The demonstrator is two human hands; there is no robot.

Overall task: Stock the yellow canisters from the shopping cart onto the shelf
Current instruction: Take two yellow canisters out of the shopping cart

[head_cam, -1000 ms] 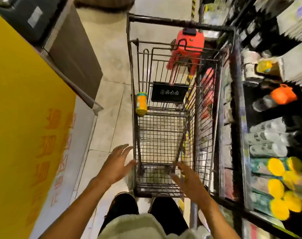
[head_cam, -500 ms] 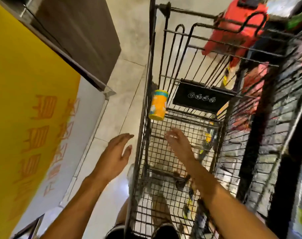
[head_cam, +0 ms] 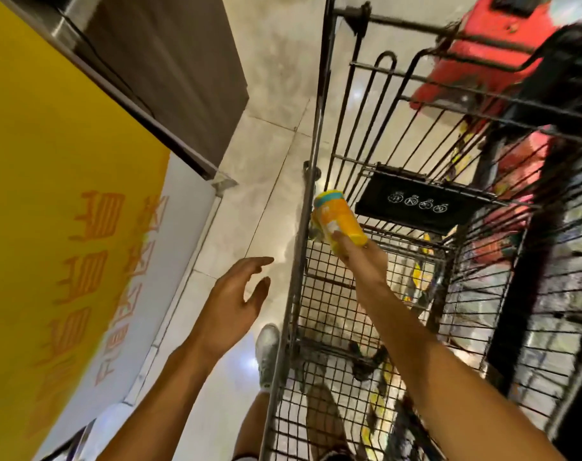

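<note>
Reaching deep into the wire shopping cart point(head_cam: 311, 181), the right hand point(head_cam: 362, 252) grasps the tilted yellow canister point(head_cam: 341, 221) by its base, while the left hand point(head_cam: 236, 301) hovers released outside.

We're in a shop aisle: a wire shopping cart point(head_cam: 399, 261) fills the right of the frame, polished floor tiles point(head_cam: 276, 78) run up the centre, and a yellow printed sign point(head_cam: 50, 211) covers the left.
</note>
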